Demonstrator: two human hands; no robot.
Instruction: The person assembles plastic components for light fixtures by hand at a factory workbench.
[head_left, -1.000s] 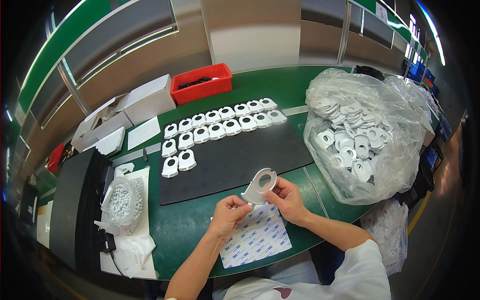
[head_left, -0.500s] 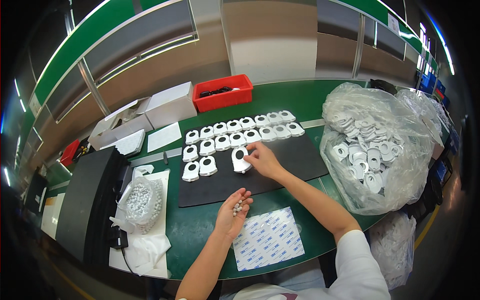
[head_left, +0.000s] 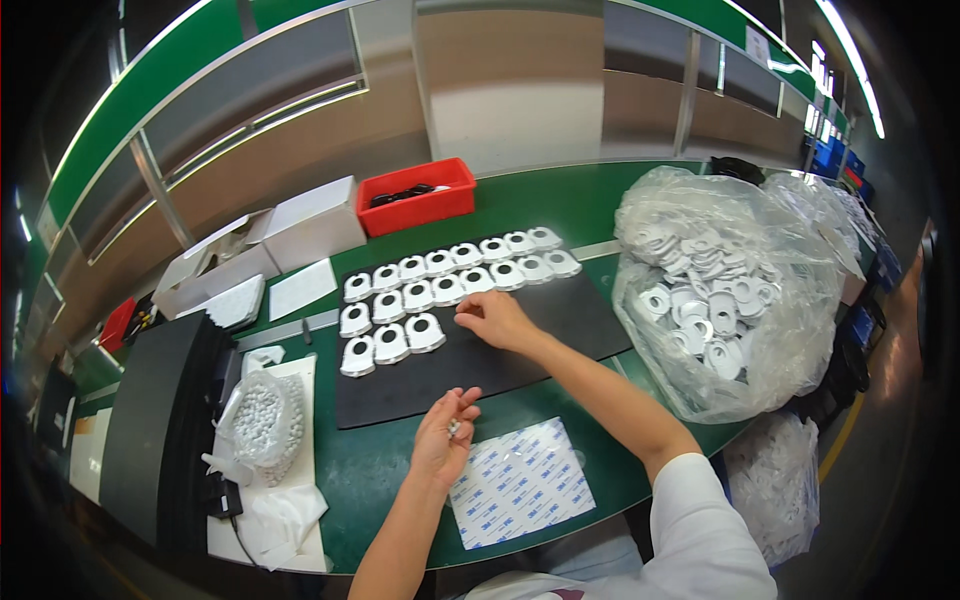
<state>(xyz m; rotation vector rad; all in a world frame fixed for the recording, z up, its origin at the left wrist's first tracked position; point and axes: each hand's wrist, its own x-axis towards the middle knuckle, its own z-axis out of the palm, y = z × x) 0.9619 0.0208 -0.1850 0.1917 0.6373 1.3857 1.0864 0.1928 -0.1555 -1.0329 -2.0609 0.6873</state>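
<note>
My left hand (head_left: 447, 435) is half closed, palm up, over the table's near side, with small white bead-like pieces (head_left: 454, 428) in it. Above the black mat (head_left: 480, 365) is my right hand (head_left: 497, 322), its fingers curled together; whether anything small is between them is hidden. Just left of these fingers, a white plastic cover (head_left: 424, 332) with an oval dark opening ends the nearest row. Behind it, two more rows of such covers (head_left: 446, 290) lie on the mat.
A clear bag (head_left: 725, 290) heaped with white plastic parts stands at right. A bag of small white pieces (head_left: 262, 420) sits at left beside stacked black sheets (head_left: 160, 430). Printed film (head_left: 522, 485) lies near the front edge. A red bin (head_left: 417, 197) and white boxes (head_left: 315, 222) stand behind.
My right hand has let go of a white cover, which now stands beside the others in the nearest row. My left hand has curled more around the small pieces. The view has shifted slightly.
</note>
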